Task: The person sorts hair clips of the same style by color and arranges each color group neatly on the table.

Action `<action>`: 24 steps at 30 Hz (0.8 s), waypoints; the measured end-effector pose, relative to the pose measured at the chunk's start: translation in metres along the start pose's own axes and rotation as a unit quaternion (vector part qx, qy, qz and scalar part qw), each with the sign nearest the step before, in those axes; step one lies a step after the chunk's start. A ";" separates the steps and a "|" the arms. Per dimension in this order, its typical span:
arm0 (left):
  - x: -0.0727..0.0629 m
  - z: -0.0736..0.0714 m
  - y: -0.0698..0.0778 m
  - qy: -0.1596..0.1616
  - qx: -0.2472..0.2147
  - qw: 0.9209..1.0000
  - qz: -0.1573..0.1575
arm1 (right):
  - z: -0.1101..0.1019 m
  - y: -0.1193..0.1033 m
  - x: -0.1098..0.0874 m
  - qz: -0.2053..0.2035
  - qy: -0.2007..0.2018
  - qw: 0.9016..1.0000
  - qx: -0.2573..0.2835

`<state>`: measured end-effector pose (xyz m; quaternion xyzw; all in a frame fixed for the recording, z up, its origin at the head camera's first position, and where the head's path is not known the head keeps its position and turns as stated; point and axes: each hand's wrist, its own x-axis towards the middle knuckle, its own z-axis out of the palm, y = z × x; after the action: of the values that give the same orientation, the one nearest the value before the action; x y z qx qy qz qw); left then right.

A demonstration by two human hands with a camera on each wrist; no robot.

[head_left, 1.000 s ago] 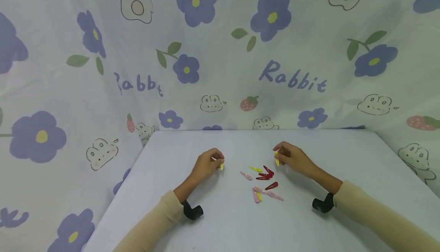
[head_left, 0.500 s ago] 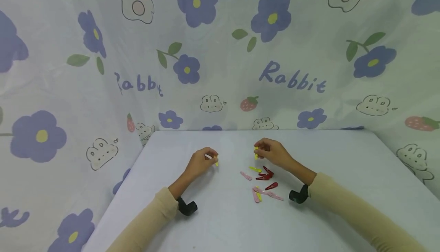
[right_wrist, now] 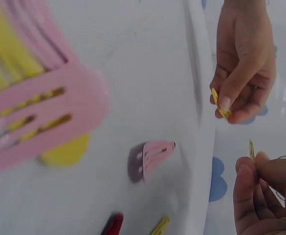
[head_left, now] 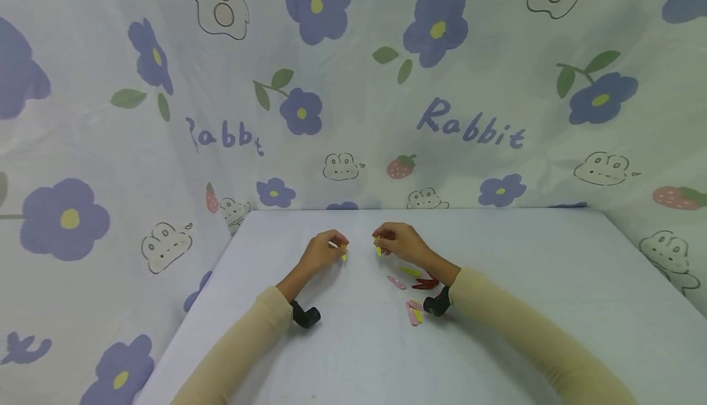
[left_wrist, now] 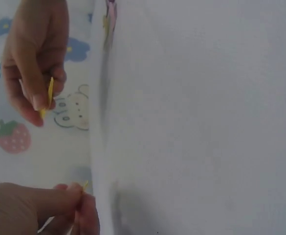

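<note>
Between thumb and fingertips, my left hand (head_left: 324, 250) pinches a yellow hair clip (head_left: 344, 256). Facing it across a small gap, my right hand (head_left: 402, 240) pinches another yellow hair clip (head_left: 378, 249). Both clips are held above the white table, and each shows as a thin yellow sliver in the right wrist view, in the left hand (right_wrist: 245, 63) and the right hand (right_wrist: 270, 196). Below the right forearm lie a yellow clip (head_left: 410, 271), a pink clip (head_left: 396, 282) and some dark red clips (head_left: 424, 284). Nearer the front, pink clips (head_left: 412, 314) overlap a yellow one; the right wrist camera hides part of this group.
A white table (head_left: 353, 343) spreads under both arms. Patterned cloth (head_left: 364, 86) with flowers and rabbits hangs along its back and sides. Black cameras (head_left: 306, 315) sit at both wrists, the right one low over the loose clips.
My right hand has moved left across the table with its yellow clip, close to the left hand. The left hand has shifted slightly left and away from me. Both keep their clips.
</note>
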<state>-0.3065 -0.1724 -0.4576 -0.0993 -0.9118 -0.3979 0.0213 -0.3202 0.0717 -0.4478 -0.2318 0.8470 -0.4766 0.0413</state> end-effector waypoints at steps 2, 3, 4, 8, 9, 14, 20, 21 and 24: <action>0.003 0.000 -0.002 -0.004 0.004 1.000 -0.002 | 0.006 -0.001 0.006 0.003 -0.002 1.000 -0.006; 0.004 0.001 -0.003 -0.007 0.007 1.000 -0.002 | 0.009 -0.001 0.009 0.005 -0.002 1.000 -0.009; 0.006 0.001 -0.004 -0.011 0.010 1.000 -0.002 | 0.011 -0.002 0.012 0.007 0.000 1.000 -0.011; 0.008 0.002 -0.009 -0.026 0.021 0.999 -0.006 | 0.019 -0.004 0.022 0.020 -0.002 1.000 -0.020; 0.008 0.002 -0.010 -0.026 0.023 0.999 -0.009 | 0.021 -0.004 0.025 0.023 -0.006 0.999 -0.024; 0.007 0.003 -0.018 -0.023 0.029 0.999 -0.014 | 0.033 -0.002 0.038 0.003 -0.037 0.997 -0.074; 0.007 0.003 -0.019 -0.032 0.069 0.997 0.020 | 0.044 -0.001 0.048 -0.033 -0.030 0.991 -0.130; 0.007 0.003 -0.019 -0.032 0.078 0.996 0.024 | 0.045 0.000 0.049 -0.035 -0.028 0.989 -0.138; 0.006 0.003 -0.019 -0.033 0.095 0.994 0.031 | 0.049 0.002 0.049 -0.044 -0.028 0.987 -0.154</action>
<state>-0.3163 -0.1821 -0.4725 -0.1378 -0.9423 -0.3048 0.0129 -0.3505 0.0127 -0.4683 -0.2854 0.8981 -0.3346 0.0081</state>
